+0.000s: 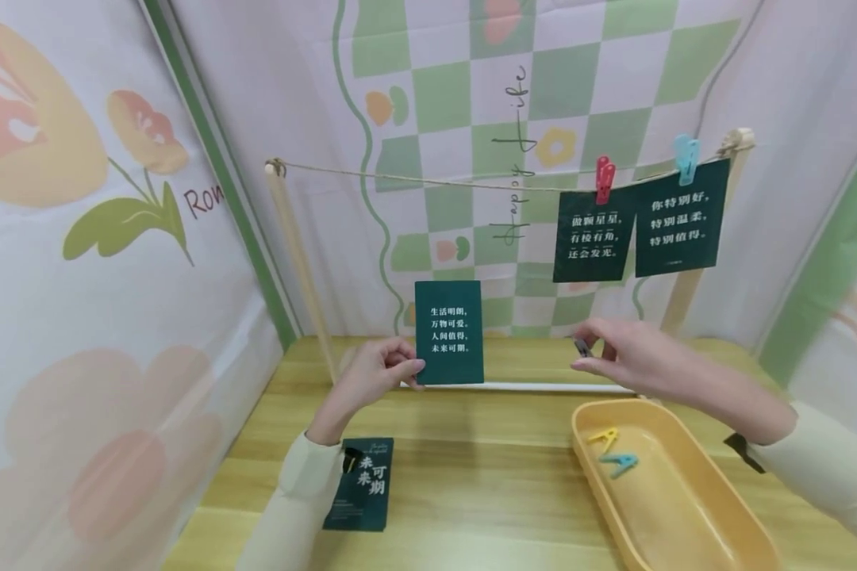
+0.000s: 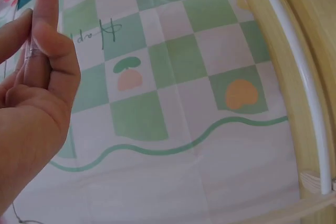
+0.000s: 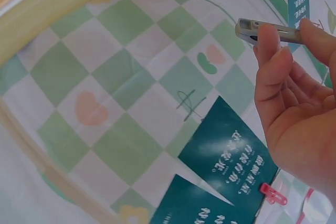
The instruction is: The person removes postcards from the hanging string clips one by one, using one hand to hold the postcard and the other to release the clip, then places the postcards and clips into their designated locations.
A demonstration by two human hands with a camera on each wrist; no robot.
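My left hand (image 1: 371, 369) pinches a dark green card (image 1: 450, 333) with white writing by its lower left corner. The card stands upright below the string (image 1: 421, 181), apart from it. To its right, my right hand (image 1: 636, 355) pinches a small grey clothespin (image 3: 249, 29) between thumb and finger. Two similar cards hang from the string's right part: one card (image 1: 591, 250) under a red clothespin (image 1: 605, 181), the other card (image 1: 682, 226) under a light blue clothespin (image 1: 686, 161). In the left wrist view, the held card is mostly out of frame.
An orange tray (image 1: 678, 507) at the front right holds a yellow clothespin (image 1: 603, 438) and a blue clothespin (image 1: 620, 463). More green cards (image 1: 360, 496) lie on the wooden table beneath my left forearm. Wooden posts (image 1: 296, 254) carry the string, and a white rod (image 1: 543, 388) runs along their base.
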